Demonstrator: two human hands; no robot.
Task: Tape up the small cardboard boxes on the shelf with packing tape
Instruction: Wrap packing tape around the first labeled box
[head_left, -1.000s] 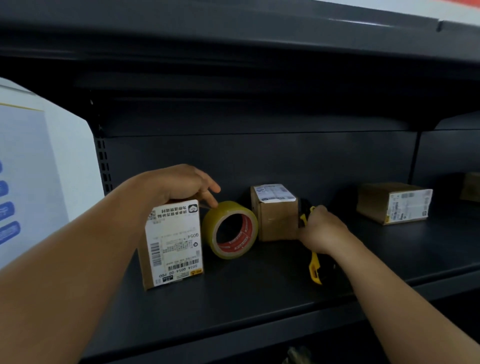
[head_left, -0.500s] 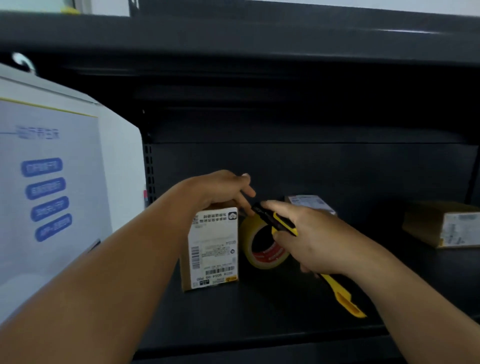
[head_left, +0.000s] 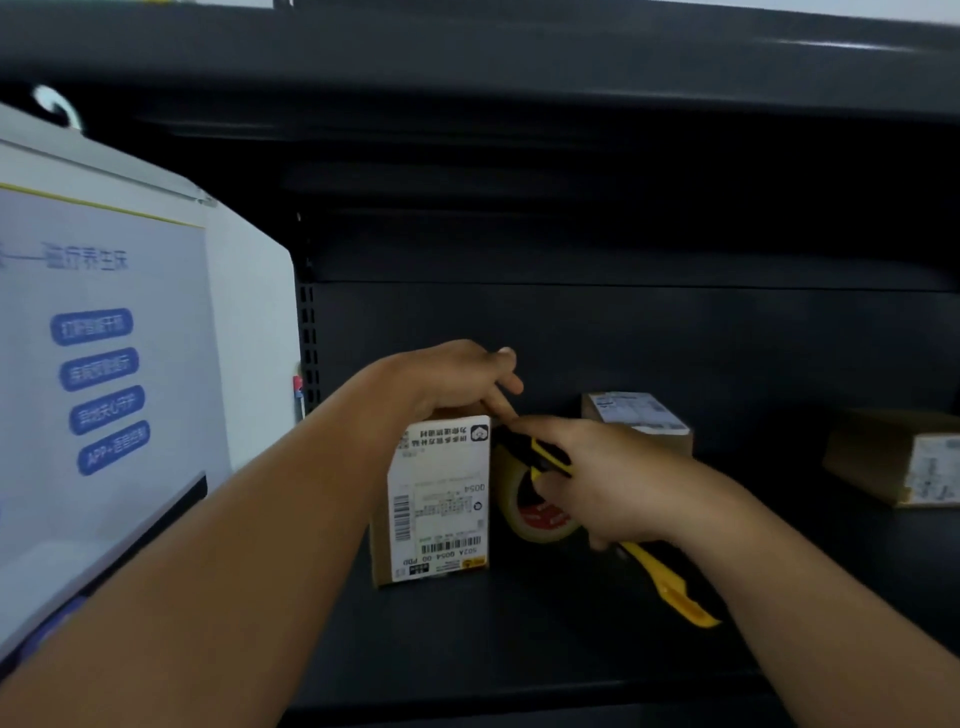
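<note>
Now, near to far:
Change: compared with half a second ago, the yellow utility knife (head_left: 670, 584) is brought closer to the upright box (head_left: 439, 501), its black tip now just beside the box's top right corner; the left hand (head_left: 457, 376) is kept on top of the box as before.
Right hand (head_left: 608, 483): curled round the knife, which is held slantwise, the yellow tail pointing down and right.
Left hand: laid over the box top, fingers reaching past its right edge; whether anything is pinched cannot be told.
Upright box: brown cardboard, stood on end on the dark shelf (head_left: 519, 639), a white shipping label with barcodes pasted upside down on its front.
Tape roll (head_left: 530, 514): tan, red-printed core, stood on edge just right of the box, partly hidden by the right hand.
Second box (head_left: 639, 415): behind, labelled on top.
Third box (head_left: 893, 457): far right, well apart.
Poster (head_left: 104, 364): at the left, blue buttons printed on it.
</note>
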